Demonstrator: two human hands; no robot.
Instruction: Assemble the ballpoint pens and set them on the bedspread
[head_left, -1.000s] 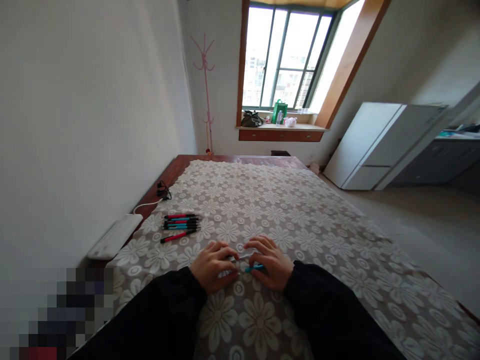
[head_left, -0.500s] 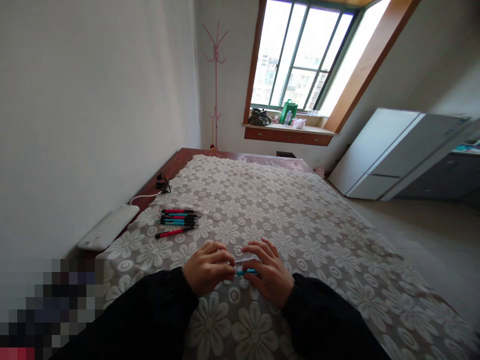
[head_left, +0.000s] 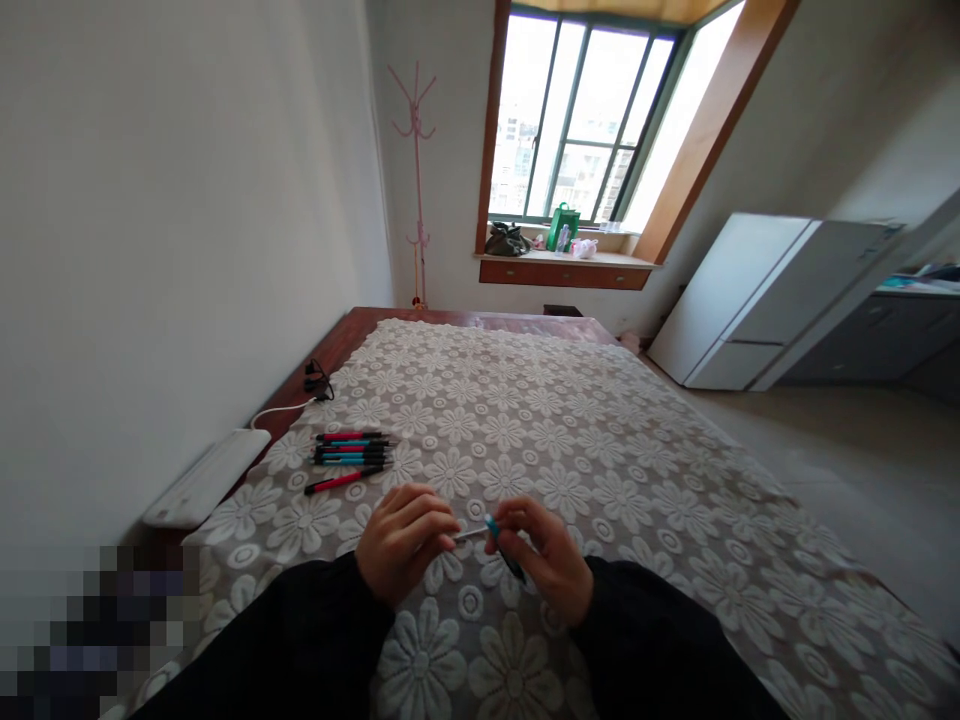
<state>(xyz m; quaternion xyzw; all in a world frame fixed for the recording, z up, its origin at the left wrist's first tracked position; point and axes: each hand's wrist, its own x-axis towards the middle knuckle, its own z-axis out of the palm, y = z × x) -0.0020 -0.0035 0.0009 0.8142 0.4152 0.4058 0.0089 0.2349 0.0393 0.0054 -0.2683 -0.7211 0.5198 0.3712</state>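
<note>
Basically, left hand (head_left: 405, 540) clamps a thin pale strip (head_left: 471, 532), right hand (head_left: 546, 555), just apart, pinches a blue pen (head_left: 492, 525) over the table (head_left: 339, 335); pen's probably light, stiff and slick, so grip mid-barrel, and the strip likely bends easily.

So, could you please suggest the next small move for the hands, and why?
Probably turn the right hand so its blue-and-black pen lines up with the thin pale rod in the left hand, as the two stand at an angle near the pen's blue end.
</note>
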